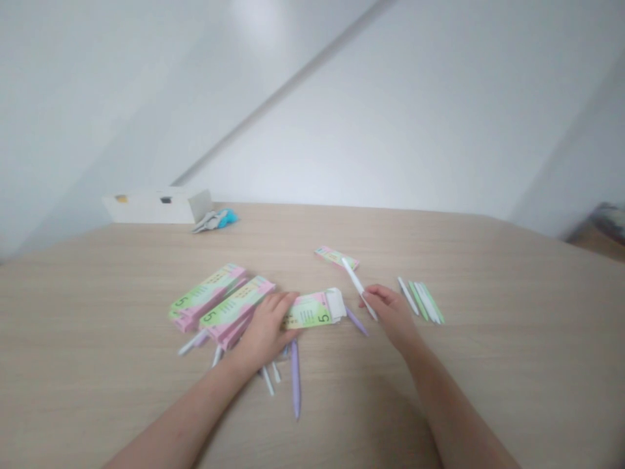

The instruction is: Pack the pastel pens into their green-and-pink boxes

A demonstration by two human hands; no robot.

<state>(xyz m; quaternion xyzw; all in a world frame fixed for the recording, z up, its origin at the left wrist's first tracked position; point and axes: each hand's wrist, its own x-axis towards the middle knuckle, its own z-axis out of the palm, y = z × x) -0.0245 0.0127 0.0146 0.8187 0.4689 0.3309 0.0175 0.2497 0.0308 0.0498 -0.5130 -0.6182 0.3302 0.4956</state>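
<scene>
My left hand [263, 329] grips a pink and green pen box [312, 310] that lies on the wooden table [312, 417] with its white end flap open towards the right. My right hand [393, 312] pinches a white pen [358, 287] that slants up and to the left, just right of the open flap. A purple pen [356, 321] lies between the box and my right hand. Left of my left hand are stacked boxes of the same kind [215, 301]. Several loose pens, one of them purple [295, 378], lie under and below my left wrist.
A row of white and green pens [422, 301] lies right of my right hand. Another small box [336, 257] sits further back. A white case [156, 205] and a grey and blue object [217, 220] stand at the far left edge by the wall.
</scene>
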